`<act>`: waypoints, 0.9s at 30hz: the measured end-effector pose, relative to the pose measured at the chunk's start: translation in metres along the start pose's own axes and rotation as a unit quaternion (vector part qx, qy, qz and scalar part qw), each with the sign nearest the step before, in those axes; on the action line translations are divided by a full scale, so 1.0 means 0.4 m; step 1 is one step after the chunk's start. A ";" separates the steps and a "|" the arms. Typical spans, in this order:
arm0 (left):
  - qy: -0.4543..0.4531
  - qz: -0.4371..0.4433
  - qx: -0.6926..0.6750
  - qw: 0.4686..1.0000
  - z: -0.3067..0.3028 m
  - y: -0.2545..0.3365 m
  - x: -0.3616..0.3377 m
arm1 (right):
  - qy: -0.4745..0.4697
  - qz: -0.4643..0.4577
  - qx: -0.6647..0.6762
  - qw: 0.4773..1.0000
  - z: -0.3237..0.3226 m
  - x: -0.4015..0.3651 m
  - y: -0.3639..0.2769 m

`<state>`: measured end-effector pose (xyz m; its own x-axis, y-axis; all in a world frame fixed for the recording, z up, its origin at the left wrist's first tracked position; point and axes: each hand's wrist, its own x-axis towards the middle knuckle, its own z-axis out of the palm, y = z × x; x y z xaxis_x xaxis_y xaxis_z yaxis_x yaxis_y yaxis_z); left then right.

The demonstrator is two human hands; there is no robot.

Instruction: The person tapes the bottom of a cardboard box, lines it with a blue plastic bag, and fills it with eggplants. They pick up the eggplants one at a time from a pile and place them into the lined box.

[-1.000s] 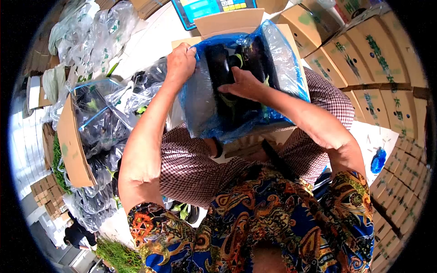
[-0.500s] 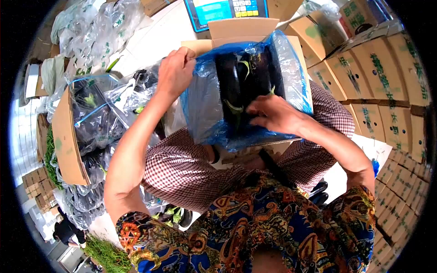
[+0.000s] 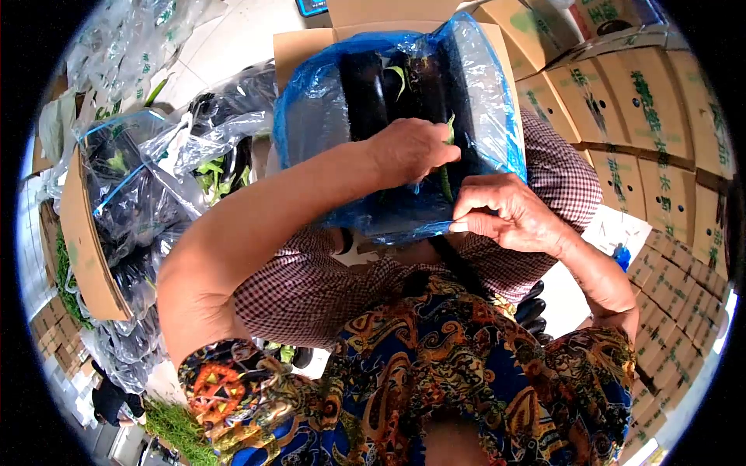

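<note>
Dark eggplants [image 3: 425,85] with green stems lie in a blue plastic bag [image 3: 315,97] that lines an open cardboard box [image 3: 294,48]. My left hand [image 3: 408,151] is closed over the eggplants, beside a green stem; what its fingers grip is hidden. At the near right corner, my right hand [image 3: 509,213] pinches the edge of the blue bag between thumb and fingers.
Left of the box are clear plastic bags of eggplants [image 3: 144,194] and an upright cardboard flap [image 3: 89,241]. Stacked cartons [image 3: 649,101] line the right side. A blue-edged device [image 3: 312,7] shows at the top. A person [image 3: 113,400] is far off at lower left.
My left hand has left the bag's left edge and moved over the eggplants. My right hand has moved from the eggplants to the near right edge and closed on the bag. The view has shifted.
</note>
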<state>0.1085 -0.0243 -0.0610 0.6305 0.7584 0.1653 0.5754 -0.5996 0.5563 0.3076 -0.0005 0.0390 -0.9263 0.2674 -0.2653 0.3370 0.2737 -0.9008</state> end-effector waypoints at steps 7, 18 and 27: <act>-0.055 0.041 0.041 0.997 0.026 -0.009 0.027 | -0.058 -0.065 0.150 0.985 0.013 0.006 -0.005; -0.015 0.047 0.081 0.996 0.177 -0.035 0.073 | -0.144 -0.109 0.142 0.973 0.026 0.041 -0.063; -0.003 -0.011 -0.046 0.999 0.002 -0.013 -0.006 | -0.092 -0.015 0.072 0.993 0.008 0.056 -0.150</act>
<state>0.1044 -0.0231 -0.0650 0.6220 0.7690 0.1474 0.5383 -0.5567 0.6327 0.2660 -0.0139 0.0858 -0.9548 0.0853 -0.2847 0.2944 0.1404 -0.9453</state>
